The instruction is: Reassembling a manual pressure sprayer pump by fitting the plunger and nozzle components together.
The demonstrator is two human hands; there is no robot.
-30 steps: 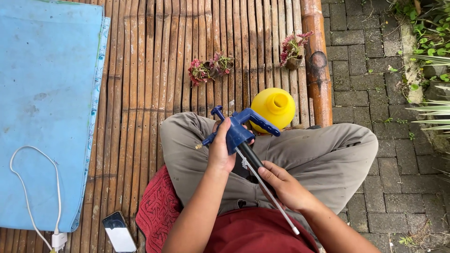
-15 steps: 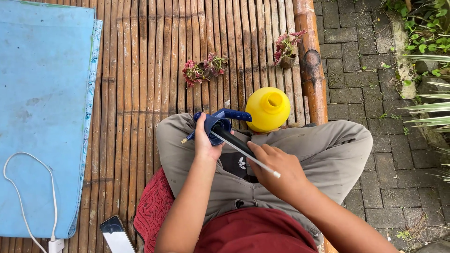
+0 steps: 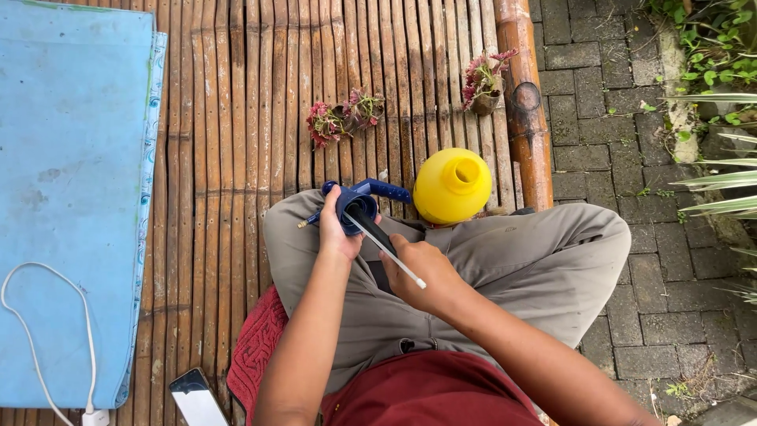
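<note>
Looking down from the head camera, a person sits cross-legged on a bamboo floor, working in the lap. The left hand wraps its fingers around the blue pump head of a sprayer, holding it just above the left knee with its small brass nozzle pointing left. The right hand has its fingers curled around the dark pump barrel that runs down from the head, and a thin white tube lies across the knuckles; whether the fingertips pinch that tube or only the barrel is hard to tell from this angle. The yellow bottle stands open-mouthed and upright on the floor, just beyond the knees and apart from the pump head. Small potted plants sit further out on the bamboo, another pot beside a thick bamboo pole at the floor's edge, with brick paving past it. A blue mat with a white cable covers the left side, and a phone lies near a red cushion. As a judgement, the slim tube could bend or slip loose if twisted against the barrel, and a shifting knee could tip the uncapped bottle, spilling whatever it holds across the slats.
</note>
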